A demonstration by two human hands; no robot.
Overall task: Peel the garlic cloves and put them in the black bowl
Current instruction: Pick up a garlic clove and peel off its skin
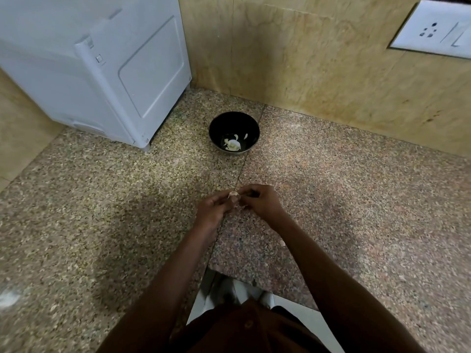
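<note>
Several pale peeled garlic pieces (pixel 232 144) already sit in the round black bowl (pixel 234 118), so the task looks partly done; exact count unclear, they clump together. The bowl stands on the speckled granite counter (pixel 356 200), near the back wall, well apart from the hands.

Current step, as I read it: peeling one more. Left hand (pixel 212 211) and right hand (pixel 262 202) meet fingertip to fingertip over the counter, both pinching a small papery-skinned garlic clove (pixel 234 196) between them. Fingers curled round it on both sides.

Left to do: finish this clove, drop it in the bowl. How many more remain I can't judge, since no stock of unpeeled garlic is in view.

Hard to make out:
- clove mostly covered by fingers; how much skin is off, can't tell
- small pale flecks on the counter near the right forearm (pixel 281 242), likely skin scraps, too small to confirm
- white blur at the left edge (pixel 9 299), unidentifiable
- white boxy appliance (pixel 102 72) and white wall socket plate (pixel 433 29) both cut off by the frame
</note>
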